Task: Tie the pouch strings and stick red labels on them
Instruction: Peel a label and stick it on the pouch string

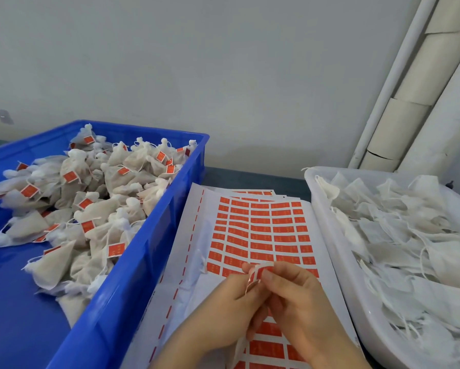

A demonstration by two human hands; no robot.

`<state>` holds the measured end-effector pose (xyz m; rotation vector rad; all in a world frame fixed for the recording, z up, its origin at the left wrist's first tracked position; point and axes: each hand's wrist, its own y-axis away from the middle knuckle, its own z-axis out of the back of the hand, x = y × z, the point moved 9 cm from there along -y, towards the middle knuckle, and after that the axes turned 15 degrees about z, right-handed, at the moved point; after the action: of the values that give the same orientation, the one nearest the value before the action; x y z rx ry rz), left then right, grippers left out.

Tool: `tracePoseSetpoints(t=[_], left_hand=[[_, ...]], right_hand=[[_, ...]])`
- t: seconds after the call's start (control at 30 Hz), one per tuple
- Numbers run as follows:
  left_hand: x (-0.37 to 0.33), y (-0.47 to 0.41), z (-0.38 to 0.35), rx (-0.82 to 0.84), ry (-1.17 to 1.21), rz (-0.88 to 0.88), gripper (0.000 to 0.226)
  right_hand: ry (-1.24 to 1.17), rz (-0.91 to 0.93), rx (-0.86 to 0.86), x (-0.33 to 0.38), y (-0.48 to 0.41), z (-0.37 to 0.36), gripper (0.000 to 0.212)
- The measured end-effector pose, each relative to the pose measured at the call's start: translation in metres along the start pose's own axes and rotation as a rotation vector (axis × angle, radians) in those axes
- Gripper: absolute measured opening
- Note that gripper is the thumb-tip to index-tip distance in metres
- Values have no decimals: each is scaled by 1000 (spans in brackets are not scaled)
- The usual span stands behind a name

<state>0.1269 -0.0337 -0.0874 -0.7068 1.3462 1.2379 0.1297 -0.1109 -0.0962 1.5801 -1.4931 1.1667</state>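
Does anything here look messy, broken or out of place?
Little stands out. The pipe wrapping in the far right corner has a cracked seam near its foot, and the label sheet lies wavy rather than flat between the blue crate and white tub.

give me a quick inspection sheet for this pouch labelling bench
surface: dark table, mostly covered by the crate, sheets and tub
job's things: blue crate at left holds tied labelled pouches; white tub at right holds flat unlabelled pouches; label sheet lies between them, its left part already peeled
clutter: nothing seen
hands: left hand and right hand both pinch a red label over the sheet; what looks like a white pouch hangs beneath them
cables: nothing seen
surroundings: pale wall; white pipes in the right corner
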Motion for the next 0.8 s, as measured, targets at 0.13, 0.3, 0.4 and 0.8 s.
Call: tracePoseSetpoints(t=[0.13,0.3,0.4,0.8], left_hand=[[7,-10,-8,81,31,1,12],[-3,-7,15,-208,113,-114,15],[-5,-2,24,-327,161,-142,21],[-5,-2,24,-232,97,-106,30]], right_hand=[[-128,-55,-71,-5,0,4,17],[-229,-64,-154,-7,-2,9,26],[-212,-33,-162,-5,-2,10,25],[-319,41,-396,7,-2,39,41]])
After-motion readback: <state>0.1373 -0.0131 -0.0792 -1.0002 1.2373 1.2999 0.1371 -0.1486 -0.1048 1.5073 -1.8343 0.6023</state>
